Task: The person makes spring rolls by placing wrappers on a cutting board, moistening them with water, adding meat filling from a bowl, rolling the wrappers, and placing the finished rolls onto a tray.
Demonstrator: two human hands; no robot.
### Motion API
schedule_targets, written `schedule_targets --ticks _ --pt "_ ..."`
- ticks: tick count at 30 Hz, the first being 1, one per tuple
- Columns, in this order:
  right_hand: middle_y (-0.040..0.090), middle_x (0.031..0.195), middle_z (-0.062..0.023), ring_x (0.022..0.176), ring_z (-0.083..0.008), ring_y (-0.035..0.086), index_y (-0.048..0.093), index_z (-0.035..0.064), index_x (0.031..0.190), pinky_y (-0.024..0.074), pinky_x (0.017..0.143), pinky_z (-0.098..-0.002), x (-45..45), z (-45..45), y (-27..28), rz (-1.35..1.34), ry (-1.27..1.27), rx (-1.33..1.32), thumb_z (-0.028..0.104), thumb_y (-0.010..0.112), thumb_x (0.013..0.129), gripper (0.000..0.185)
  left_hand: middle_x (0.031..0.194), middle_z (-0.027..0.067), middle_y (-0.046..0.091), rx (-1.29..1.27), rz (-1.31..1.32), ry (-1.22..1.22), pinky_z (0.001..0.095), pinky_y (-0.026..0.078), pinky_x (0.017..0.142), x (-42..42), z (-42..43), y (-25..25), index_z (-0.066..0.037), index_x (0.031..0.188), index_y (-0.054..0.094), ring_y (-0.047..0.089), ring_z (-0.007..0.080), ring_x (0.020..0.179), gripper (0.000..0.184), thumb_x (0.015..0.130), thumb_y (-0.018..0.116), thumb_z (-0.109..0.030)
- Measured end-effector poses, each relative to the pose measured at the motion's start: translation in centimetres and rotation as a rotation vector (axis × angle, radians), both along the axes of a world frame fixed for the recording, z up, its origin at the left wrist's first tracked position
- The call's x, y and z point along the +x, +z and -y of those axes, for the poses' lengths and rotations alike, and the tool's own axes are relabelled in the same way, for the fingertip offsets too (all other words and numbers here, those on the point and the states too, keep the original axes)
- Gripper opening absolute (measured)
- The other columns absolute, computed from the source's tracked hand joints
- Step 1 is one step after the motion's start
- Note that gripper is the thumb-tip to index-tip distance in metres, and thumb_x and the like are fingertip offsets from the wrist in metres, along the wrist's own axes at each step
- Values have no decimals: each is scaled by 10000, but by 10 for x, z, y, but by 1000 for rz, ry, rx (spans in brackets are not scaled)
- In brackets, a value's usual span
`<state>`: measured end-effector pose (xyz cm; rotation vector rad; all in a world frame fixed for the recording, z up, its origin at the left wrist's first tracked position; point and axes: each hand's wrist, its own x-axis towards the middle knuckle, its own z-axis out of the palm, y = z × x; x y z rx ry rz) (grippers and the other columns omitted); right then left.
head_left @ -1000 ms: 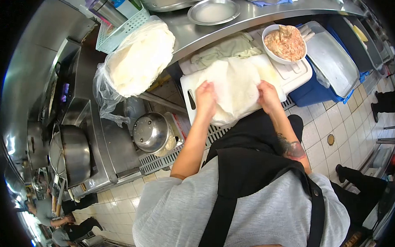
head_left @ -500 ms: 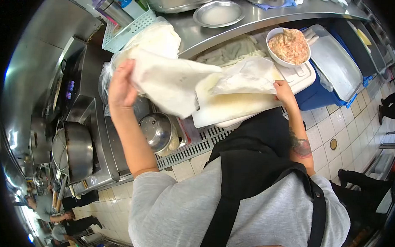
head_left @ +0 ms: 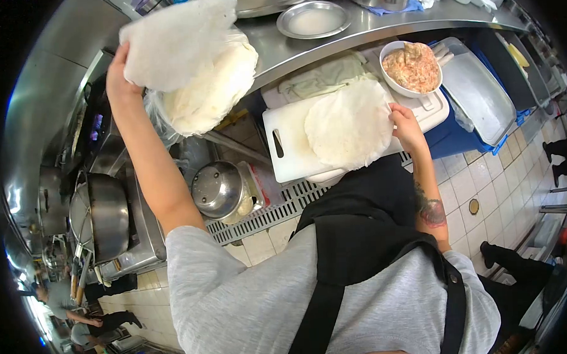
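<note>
High at the left, my left hand [head_left: 122, 73] grips the edge of a thin white sheet [head_left: 179, 43]; cloth or wrapper, I cannot tell. The sheet hangs partly over a stack of pale round wrappers [head_left: 221, 92] lying on clear plastic. My right hand [head_left: 406, 128] pinches the right edge of a single round wrapper [head_left: 347, 125]. That wrapper lies nearly flat on a white cutting board [head_left: 295, 167] with a slot handle. Just beyond the right hand, a white bowl [head_left: 389, 79] holds a heaped pinkish minced filling [head_left: 414, 66].
A shallow metal dish of cloudy liquid [head_left: 313, 20] stands on the steel counter [head_left: 267, 59]. Behind the board lies a folded pale cloth [head_left: 323, 72]. A metal tray [head_left: 481, 101] tops a blue bin at the right. Large pots [head_left: 106, 208] stand left; other people are in the background.
My left hand has swung up and left, carrying the white sheet off the board area to above the wrapper stack. The wrapper at my right hand, folded and lifted before, now lies spread out.
</note>
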<state>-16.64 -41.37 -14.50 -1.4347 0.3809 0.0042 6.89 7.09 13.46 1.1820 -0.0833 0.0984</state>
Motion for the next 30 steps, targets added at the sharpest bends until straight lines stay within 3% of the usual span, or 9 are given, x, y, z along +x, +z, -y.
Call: schedule_targets --ticks 6,11,15,18,22,25,28,29,30 --pt "674 1099 -93 938 -159 665 579 -51 1236 547 834 -316 24 -23 49 183 255 443 50 442 886 390 1113 153 678 293 -142 158 371 545 866 21 -66 -132 59 1265 567 666 296 1017 354 966 566 -132" --pt "663 1166 -144 996 -201 672 535 -73 1294 544 911 -339 53 -36 80 155 684 684 72 447 893 436 1072 158 671 1058 325 806 400 518 857 -53 -41 -143 12 1201 626 663 273 999 386 846 683 -129" --pt "665 1173 -140 1017 -205 670 551 -51 1289 546 921 -358 72 -17 71 90 691 646 103 470 901 425 1060 150 665 1017 590 860 389 495 897 -148 54 -121 -11 1105 645 643 284 991 284 827 672 -64" --pt "676 1114 -118 961 -193 664 614 -36 1205 545 851 -339 72 -8 46 -40 412 151 121 500 914 350 1047 134 663 981 669 640 362 489 896 -192 111 -151 -17 1024 648 634 292 977 215 809 657 -17" --pt "717 954 -139 881 -223 681 698 -6 1114 534 815 -357 70 18 -33 -38 292 -641 215 554 919 328 1211 177 633 926 517 -135 367 502 926 -220 180 -240 -10 1014 672 625 336 1119 196 830 671 -78" --pt "720 906 -180 842 -268 696 717 26 1085 534 789 -367 56 18 -24 43 298 -864 206 686 831 313 1393 191 538 938 384 -428 477 405 1081 -234 225 -286 -50 1206 636 498 362 1318 346 884 684 -168" --pt "717 926 -206 860 -311 702 712 37 1090 541 791 -383 52 21 -26 71 314 -978 155 727 773 338 1534 198 375 1329 511 -375 567 246 1165 -232 252 -308 -88 1413 489 309 383 1447 546 931 639 -297" --pt "715 929 -214 868 -327 703 710 38 1090 543 793 -390 53 24 -30 87 311 -995 137 734 756 349 1611 146 250 1419 527 -443 630 125 1176 -223 253 -321 -120 1524 339 184 367 1497 680 958 568 -420" --pt "713 919 -218 868 -336 702 709 37 1087 544 796 -399 53 23 -30 97 270 -996 130 727 758 343 1617 127 245 1453 567 -451 635 123 1174 -215 253 -321 -126 1529 334 182 361 1498 686 960 557 -436"
